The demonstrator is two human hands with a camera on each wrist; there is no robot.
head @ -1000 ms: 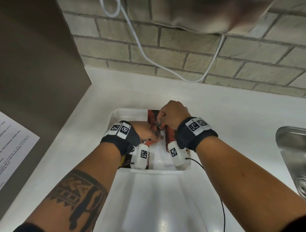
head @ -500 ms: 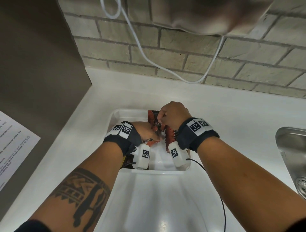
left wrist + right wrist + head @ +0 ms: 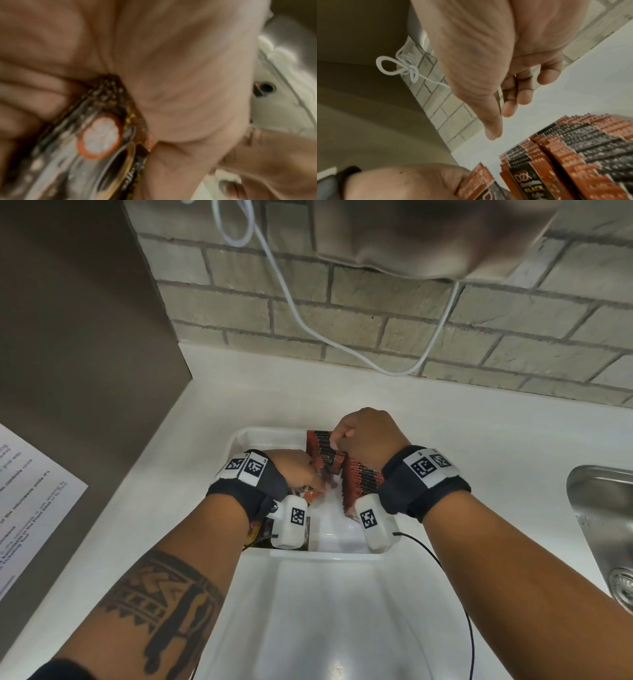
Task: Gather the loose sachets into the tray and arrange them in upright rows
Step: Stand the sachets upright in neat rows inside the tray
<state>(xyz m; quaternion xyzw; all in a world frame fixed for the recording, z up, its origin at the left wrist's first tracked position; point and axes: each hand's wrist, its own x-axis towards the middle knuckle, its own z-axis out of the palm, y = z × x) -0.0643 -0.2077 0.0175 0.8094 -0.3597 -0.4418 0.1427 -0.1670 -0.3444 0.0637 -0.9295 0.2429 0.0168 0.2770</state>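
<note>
The white tray (image 3: 246,436) sits on the counter. A row of orange-and-black sachets (image 3: 363,481) stands upright in its right half, and the same row (image 3: 582,148) fills the lower right of the right wrist view. My left hand (image 3: 294,470) is inside the tray and pinches a few sachets (image 3: 96,135) between thumb and fingers, just left of the row. My right hand (image 3: 363,436) hovers over the far end of the row. Its fingers (image 3: 510,108) are half bent, its thumb is out, and it holds nothing.
More sachets (image 3: 263,532) lie flat in the tray's near left corner, under my left wrist. A second white tray (image 3: 325,628) stands in front. There is a steel sink (image 3: 603,508) at the right, a paper sheet (image 3: 30,494) at the left and a white cable (image 3: 308,330) on the brick wall.
Hardly anything: both hands keep their places in the tray, with only small shifts of the left hand on its sachets.
</note>
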